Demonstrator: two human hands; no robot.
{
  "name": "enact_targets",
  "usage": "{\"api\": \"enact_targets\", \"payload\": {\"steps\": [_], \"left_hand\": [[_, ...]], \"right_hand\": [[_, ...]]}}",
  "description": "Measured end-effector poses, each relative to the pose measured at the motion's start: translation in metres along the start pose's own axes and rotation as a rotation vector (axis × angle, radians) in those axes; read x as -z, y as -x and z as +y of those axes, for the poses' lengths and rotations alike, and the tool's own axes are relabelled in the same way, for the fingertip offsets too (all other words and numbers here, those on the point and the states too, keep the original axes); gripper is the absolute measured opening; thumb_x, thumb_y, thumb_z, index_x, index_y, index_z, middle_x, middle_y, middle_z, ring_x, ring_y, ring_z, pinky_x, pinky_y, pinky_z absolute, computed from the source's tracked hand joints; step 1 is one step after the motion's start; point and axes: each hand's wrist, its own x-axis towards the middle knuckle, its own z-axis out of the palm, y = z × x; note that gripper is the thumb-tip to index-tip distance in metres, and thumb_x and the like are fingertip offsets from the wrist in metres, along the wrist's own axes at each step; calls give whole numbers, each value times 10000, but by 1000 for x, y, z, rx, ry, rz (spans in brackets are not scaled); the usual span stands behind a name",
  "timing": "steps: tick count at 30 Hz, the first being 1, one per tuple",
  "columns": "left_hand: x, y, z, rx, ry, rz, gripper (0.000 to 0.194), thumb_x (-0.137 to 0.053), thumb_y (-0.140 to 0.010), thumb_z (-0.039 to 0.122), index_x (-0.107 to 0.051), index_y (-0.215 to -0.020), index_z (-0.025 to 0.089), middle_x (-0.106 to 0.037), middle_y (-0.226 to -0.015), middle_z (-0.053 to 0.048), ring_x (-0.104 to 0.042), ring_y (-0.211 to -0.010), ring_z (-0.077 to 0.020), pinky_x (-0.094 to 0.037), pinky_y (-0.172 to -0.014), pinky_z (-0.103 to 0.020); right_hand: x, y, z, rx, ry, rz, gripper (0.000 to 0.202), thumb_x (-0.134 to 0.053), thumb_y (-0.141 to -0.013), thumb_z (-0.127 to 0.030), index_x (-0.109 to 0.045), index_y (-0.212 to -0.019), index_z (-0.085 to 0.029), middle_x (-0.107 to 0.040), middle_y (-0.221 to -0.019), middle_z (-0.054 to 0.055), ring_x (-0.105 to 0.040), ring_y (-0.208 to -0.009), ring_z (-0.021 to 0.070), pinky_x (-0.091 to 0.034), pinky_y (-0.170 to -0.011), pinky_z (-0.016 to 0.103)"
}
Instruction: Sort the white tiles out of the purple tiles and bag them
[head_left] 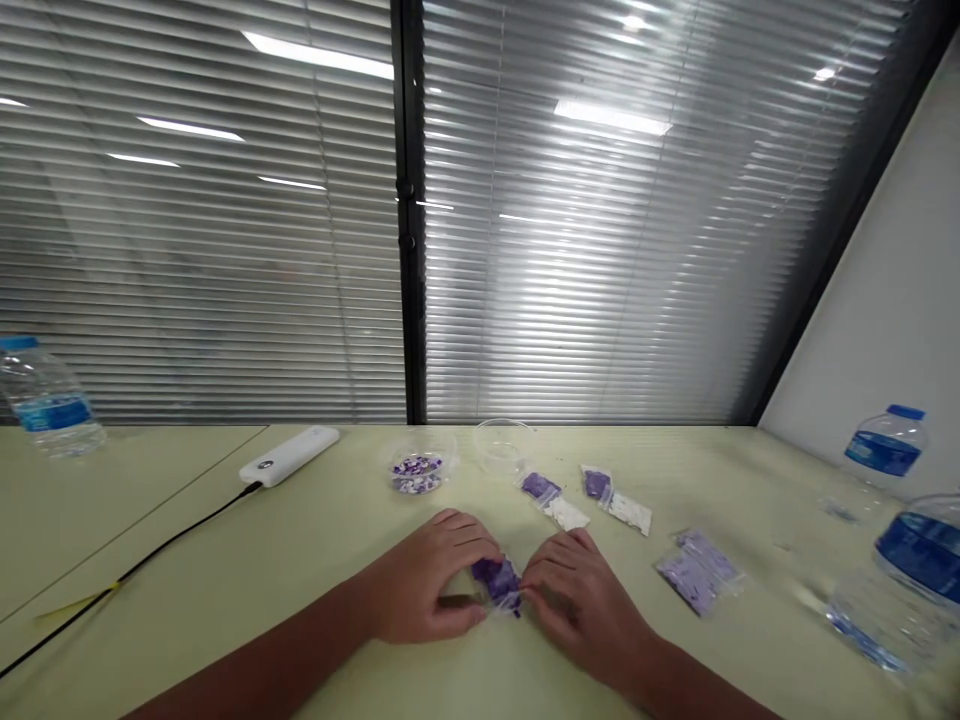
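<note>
A small clear zip bag of dark purple pieces point(495, 582) lies on the table between my two hands. My left hand point(435, 580) grips its left side, fingertips at the upper edge and thumb near the lower edge. At the bag's right side, my right hand point(581, 605) pinches the plastic edge between thumb and fingers. Beyond my hands stands a clear round tub point(420, 468) with purple and white bits in it. Two pairs of small bags, purple point(540, 487) with white point(566, 514) and purple point(598, 484) with white point(630, 512), lie ahead of my right hand.
Light purple bags point(697, 572) lie to the right. A clear round container point(501, 445) stands at the back. Water bottles stand at the far left point(52, 405) and right point(885, 445), with another bottle point(911, 570) nearer. A white device point(290, 456) trails a black cable point(180, 532).
</note>
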Motion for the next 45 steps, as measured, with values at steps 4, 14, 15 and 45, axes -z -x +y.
{"api": "enact_targets", "payload": {"steps": [4,14,15,45], "left_hand": [[-2,4,-7,28,-54,74,477,-692,-881,225,-569,-1336,296,-661,-1243,-40,-575,-1168,-258,-416,-1056,-394],[2,6,-33,16,-525,457,316,-571,-962,211,-591,-1271,271,-678,-1252,-53,-573,-1269,-254,-310,-1193,-480],[3,6,-36,29,-551,476,315,-576,-957,213,-597,-1266,270,-674,-1262,-59,-572,-1274,-261,-312,-1190,-490],[8,9,-52,46,-600,503,377,-612,-929,194,-553,-1297,251,-624,-1336,-97,-544,-1299,-306,-309,-1173,-555]], "right_hand": [[21,-16,9,-236,-164,35,147,-600,-920,-286,-675,-818,-212,-714,-862,42,-627,-871,236,-450,-842,361],[108,-15,53,-625,-189,44,241,-581,-809,-297,-460,-625,-198,-418,-592,-55,-360,-580,113,-271,-557,252],[112,-12,56,-646,-173,63,246,-587,-805,-310,-464,-623,-200,-420,-591,-55,-362,-582,115,-269,-559,256],[79,-10,88,-714,-361,196,267,-734,-794,-362,-626,-969,-191,-664,-662,-36,-622,-498,141,-390,-502,244]]}}
